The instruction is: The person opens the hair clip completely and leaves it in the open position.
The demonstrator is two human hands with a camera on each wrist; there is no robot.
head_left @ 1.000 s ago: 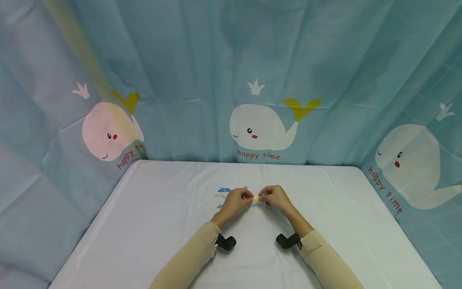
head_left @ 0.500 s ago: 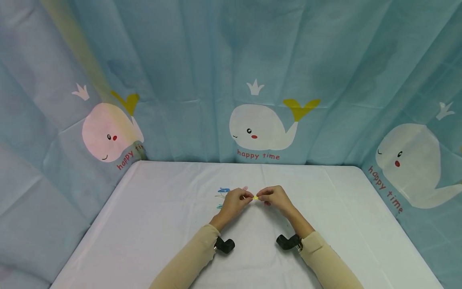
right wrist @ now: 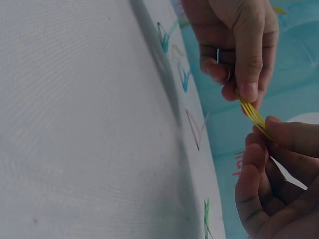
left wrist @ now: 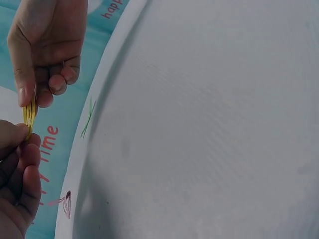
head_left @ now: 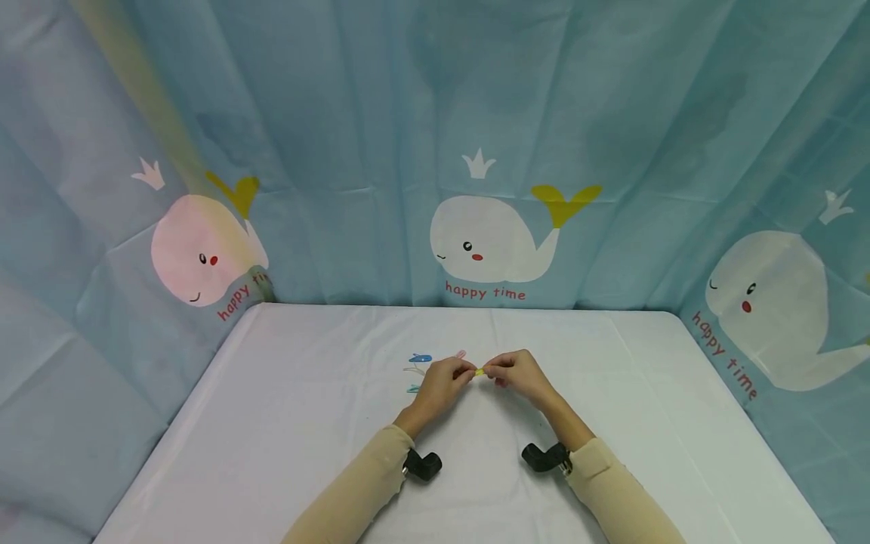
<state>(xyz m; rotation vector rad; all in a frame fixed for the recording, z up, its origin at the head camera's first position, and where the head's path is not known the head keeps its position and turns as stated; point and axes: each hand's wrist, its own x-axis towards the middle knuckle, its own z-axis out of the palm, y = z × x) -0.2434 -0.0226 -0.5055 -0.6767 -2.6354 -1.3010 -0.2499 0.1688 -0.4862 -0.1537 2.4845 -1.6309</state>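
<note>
In the head view my left hand (head_left: 440, 384) and right hand (head_left: 522, 374) meet over the white table, with a small yellow bundle of thin strands (head_left: 479, 372) between them. Thumb and fingers of the left hand pinch one end; those of the right hand pinch the other. Up close in the right wrist view, the yellow bundle (right wrist: 253, 113) shows several parallel strands, its ends hidden under the fingertips. The left wrist view also shows the yellow bundle (left wrist: 30, 113) stretched between both hands, where the other fingers are curled loosely.
Left of the hands lie a blue bundle (head_left: 421, 358), a pale one (head_left: 413, 370) and a teal one (head_left: 412, 389). A pink bundle (head_left: 461, 354) lies behind the left hand. The right wrist view shows a green bundle (right wrist: 207, 219). A curtain (head_left: 340, 249) borders the table (head_left: 272, 423).
The right hand's fingertips have come slightly closer to the left hand's, and less of the yellow bundle shows between them. Both hands otherwise stay in place.
</note>
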